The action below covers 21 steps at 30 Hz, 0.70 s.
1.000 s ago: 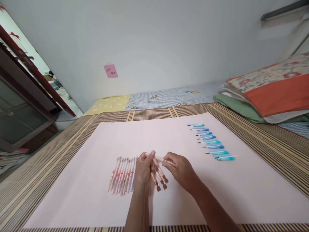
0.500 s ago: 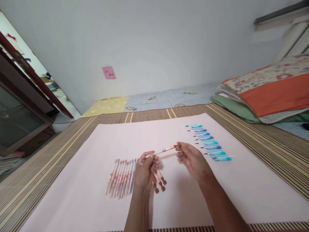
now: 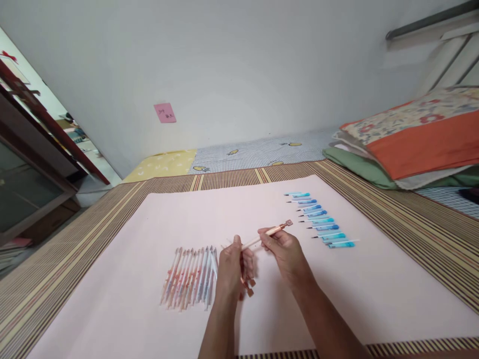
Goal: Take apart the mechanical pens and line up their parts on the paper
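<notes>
My left hand is closed, pinching the pale lower end of a slim pen between thumb and fingers. My right hand grips the same pen farther up, close to its brown square-tipped end, which points up and right. Under and beside my left hand, several pens with brown square ends show partly; the hand hides the rest of them. Just left of it lies a row of slim pens with reddish, pinkish and bluish patterns, side by side.
A pale pink sheet covers much of the striped mat. To the right, several blue and turquoise pens lie in a slanting column, some with dark tips. Folded bedding is stacked at the back right, near the wall.
The pen's brown end, earlier at my right fingertips, now sticks out beyond my right hand, which has slid down along it toward my left hand. My left hand has turned slightly.
</notes>
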### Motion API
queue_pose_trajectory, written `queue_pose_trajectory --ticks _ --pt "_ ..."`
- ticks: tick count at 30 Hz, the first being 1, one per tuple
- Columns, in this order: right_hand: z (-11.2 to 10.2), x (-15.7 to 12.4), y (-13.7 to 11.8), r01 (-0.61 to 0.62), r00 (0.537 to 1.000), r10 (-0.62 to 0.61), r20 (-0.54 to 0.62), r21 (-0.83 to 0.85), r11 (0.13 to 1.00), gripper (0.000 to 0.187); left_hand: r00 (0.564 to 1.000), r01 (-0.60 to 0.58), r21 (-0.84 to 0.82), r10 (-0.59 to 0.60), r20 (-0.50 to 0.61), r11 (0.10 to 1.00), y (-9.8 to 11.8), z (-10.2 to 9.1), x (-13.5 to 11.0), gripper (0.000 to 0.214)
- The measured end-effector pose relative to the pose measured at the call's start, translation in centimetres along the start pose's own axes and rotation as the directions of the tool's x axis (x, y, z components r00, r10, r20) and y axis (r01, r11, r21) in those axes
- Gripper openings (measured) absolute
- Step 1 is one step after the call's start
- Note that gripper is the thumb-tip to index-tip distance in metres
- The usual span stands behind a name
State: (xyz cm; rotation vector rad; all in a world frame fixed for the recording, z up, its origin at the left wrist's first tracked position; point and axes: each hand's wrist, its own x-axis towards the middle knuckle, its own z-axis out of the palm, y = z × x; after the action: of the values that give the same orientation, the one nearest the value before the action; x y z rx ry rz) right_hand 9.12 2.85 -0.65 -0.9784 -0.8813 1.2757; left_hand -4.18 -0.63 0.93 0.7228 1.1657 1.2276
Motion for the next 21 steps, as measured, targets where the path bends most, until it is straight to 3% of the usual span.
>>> queue_pose_trajectory --ticks 6,13,21 --pt "-0.2 0.3 -0.4 -0.039 0.999 0.040 -0.010 0.015 0.999 0.044 0.997 -0.073 0.002 0.073 0.037 0.997 0.3 0.0 -0.1 0.051" --pt "-0.2 0.2 -0.9 -0.058 0.997 0.055 0.049 0.048 0.997 0.046 0.997 0.058 -0.043 -0.059 -0.039 0.997 -0.2 0.1 0.2 0.057" --pt "-0.4 0.1 -1.2 -0.073 0.997 0.073 0.001 0.094 0.993 0.044 0.995 -0.085 -0.200 0.093 0.032 0.976 0.0 -0.5 1.0 0.045"
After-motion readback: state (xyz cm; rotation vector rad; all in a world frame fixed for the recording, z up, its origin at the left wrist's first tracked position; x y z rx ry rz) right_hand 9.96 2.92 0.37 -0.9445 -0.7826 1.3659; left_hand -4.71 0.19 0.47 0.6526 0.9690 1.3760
